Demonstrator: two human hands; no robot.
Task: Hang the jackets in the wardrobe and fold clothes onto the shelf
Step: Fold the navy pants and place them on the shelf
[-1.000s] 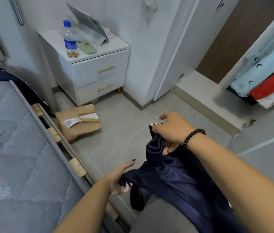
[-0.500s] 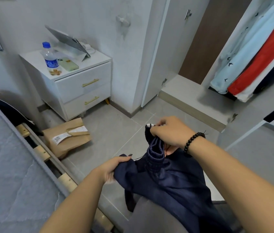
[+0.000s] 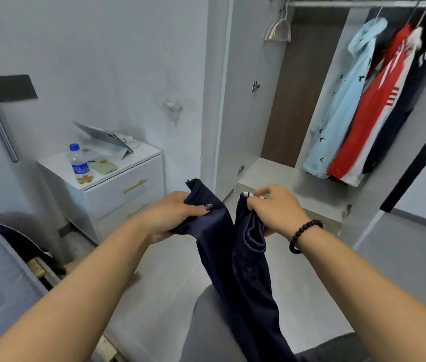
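A dark navy garment point(image 3: 243, 267) hangs in front of me, held up by both hands at its top edge. My left hand point(image 3: 172, 218) grips one upper corner, thumb pressed over the cloth. My right hand point(image 3: 274, 210), with a black bead bracelet on the wrist, pinches the other bunched corner beside a small white tag. Ahead stands the open wardrobe point(image 3: 264, 178). On its rail hang a light blue jacket point(image 3: 337, 111), a red and white jacket point(image 3: 373, 108) and a dark one behind them. An empty hanger point(image 3: 277, 30) hangs at the rail's left.
A white nightstand point(image 3: 117, 189) at the left carries a water bottle point(image 3: 78, 163), a phone and a propped tablet. The bed's edge point(image 3: 0, 278) fills the lower left. Grey tiled floor lies between me and the wardrobe; its white door point(image 3: 243, 87) stands open.
Both hands rose with the navy garment and spread apart. My left hand moved from a low fold to a top corner. The view tilted up, showing the wardrobe rail.
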